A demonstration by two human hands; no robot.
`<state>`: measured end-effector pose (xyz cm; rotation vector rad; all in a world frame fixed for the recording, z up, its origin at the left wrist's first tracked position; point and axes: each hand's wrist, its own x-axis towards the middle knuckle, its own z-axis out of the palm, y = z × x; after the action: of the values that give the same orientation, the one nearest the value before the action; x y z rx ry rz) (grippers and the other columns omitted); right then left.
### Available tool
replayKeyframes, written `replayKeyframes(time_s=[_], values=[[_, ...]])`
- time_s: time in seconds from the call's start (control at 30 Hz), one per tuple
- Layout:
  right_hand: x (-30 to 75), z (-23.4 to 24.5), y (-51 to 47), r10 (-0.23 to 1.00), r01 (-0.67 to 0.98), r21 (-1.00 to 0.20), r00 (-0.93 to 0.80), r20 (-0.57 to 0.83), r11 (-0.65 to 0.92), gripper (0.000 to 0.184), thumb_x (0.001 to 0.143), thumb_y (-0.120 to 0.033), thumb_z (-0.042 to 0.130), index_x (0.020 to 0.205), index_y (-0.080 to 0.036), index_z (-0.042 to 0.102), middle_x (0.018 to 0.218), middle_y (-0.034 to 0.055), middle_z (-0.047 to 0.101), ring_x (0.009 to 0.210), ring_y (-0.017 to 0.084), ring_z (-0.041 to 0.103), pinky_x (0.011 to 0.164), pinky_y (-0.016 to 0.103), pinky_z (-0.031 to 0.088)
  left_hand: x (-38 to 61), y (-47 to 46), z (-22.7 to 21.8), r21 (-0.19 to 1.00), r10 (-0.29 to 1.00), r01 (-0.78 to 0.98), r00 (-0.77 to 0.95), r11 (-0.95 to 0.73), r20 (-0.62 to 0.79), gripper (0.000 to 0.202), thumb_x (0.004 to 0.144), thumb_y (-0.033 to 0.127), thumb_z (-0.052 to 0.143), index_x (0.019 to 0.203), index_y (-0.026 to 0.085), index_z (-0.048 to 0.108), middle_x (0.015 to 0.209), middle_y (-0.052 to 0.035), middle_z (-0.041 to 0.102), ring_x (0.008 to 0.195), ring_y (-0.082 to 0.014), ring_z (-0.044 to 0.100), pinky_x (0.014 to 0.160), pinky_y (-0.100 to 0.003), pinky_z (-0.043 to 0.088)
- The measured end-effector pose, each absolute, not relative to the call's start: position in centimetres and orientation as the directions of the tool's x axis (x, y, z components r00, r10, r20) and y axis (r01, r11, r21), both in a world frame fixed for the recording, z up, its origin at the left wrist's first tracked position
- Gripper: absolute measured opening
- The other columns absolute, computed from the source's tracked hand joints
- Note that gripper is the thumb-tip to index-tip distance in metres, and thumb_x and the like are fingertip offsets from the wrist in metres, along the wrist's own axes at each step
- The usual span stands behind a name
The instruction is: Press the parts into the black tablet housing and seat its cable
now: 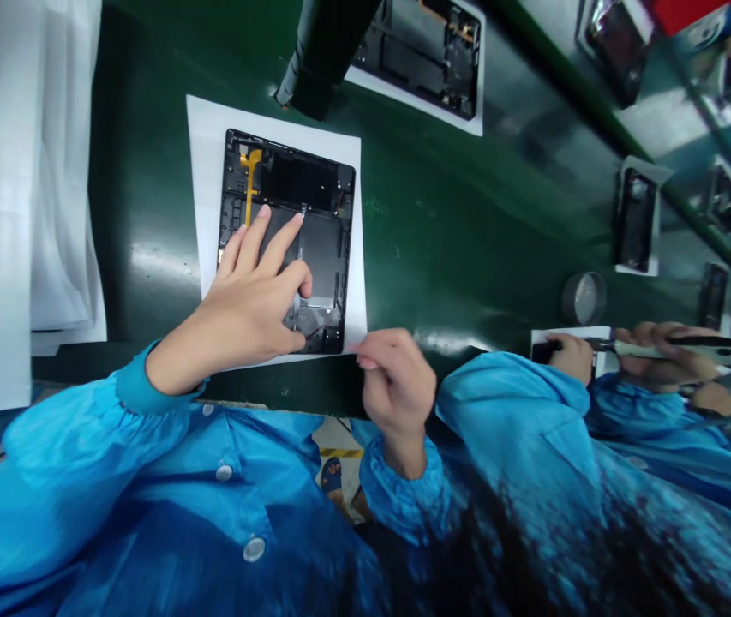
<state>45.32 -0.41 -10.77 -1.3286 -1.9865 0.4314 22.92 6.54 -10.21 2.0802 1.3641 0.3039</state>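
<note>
An opened black tablet [323, 248] with its inner parts showing lies on a white sheet [211, 154] on the green bench. Inside it, an orange flex cable [250, 184] runs along the upper left. My left hand [253, 296] rests over the tablet's lower left half with its fingers spread, hiding that part. Just off the tablet's lower right corner, at the sheet's edge, my right hand [399, 377] is closed in a pinch. Whatever sits between those fingertips is hidden or too small to make out.
White sheets [60, 188] hang or lie at the left. A dark post [323, 60] rises behind the tablet, beside another opened tablet [416, 51]. A round container [584, 298] stands to the right, near a co-worker's hands [571, 356]. More devices line a shelf beyond.
</note>
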Motion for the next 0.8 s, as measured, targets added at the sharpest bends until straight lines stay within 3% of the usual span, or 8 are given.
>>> replayKeyframes(time_s=[0.1, 0.2, 0.47, 0.8], values=[[43.9, -10.8, -0.5, 0.871, 0.738, -0.464, -0.397, 0.29, 0.49, 0.031, 0.102, -0.017, 0.052, 0.126, -0.025, 0.07, 0.077, 0.0018, 0.058, 0.07, 0.017, 0.054, 0.061, 0.031, 0.045, 22.8, 6.5, -10.2, 0.607, 0.879, 0.738, 0.459, -0.295, -0.13, 0.031, 0.073, 0.031, 0.07, 0.1, 0.023, 0.057, 0.172, 0.0015, 0.01, 0.16, -0.0413, -0.002, 0.131, -0.065, 0.005], [43.4, -11.1, -0.1, 0.844, 0.779, -0.33, -0.46, 0.278, 0.533, 0.029, 0.101, -0.021, 0.055, 0.125, -0.02, 0.071, 0.073, 0.0017, 0.055, 0.067, 0.017, 0.049, 0.059, 0.031, 0.041, 22.7, 6.4, -10.4, 0.612, 0.883, 0.732, 0.456, -0.3, -0.113, 0.03, 0.074, 0.033, 0.07, 0.1, 0.023, 0.058, 0.172, 0.0037, 0.01, 0.16, -0.0418, -0.002, 0.132, -0.065, 0.005], [44.0, -12.4, -0.7, 0.851, 0.73, -0.442, -0.411, 0.326, 0.521, 0.021, 0.097, -0.017, 0.057, 0.108, -0.022, 0.075, 0.074, 0.0023, 0.059, 0.065, 0.015, 0.053, 0.058, 0.03, 0.043, 22.7, 6.5, -10.6, 0.621, 0.881, 0.722, 0.462, -0.305, -0.105, 0.031, 0.071, 0.033, 0.07, 0.099, 0.024, 0.058, 0.171, 0.0062, 0.013, 0.16, -0.0397, -0.001, 0.132, -0.063, 0.003], [44.3, -12.8, -1.0, 0.863, 0.7, -0.507, -0.379, 0.335, 0.504, 0.03, 0.096, -0.015, 0.054, 0.118, -0.025, 0.072, 0.079, 0.0033, 0.064, 0.069, 0.017, 0.059, 0.06, 0.031, 0.049, 22.5, 6.5, -10.8, 0.627, 0.866, 0.708, 0.489, -0.324, -0.105, 0.028, 0.077, 0.038, 0.069, 0.099, 0.024, 0.061, 0.171, 0.0066, 0.013, 0.16, -0.0395, -0.001, 0.131, -0.064, 0.001]])
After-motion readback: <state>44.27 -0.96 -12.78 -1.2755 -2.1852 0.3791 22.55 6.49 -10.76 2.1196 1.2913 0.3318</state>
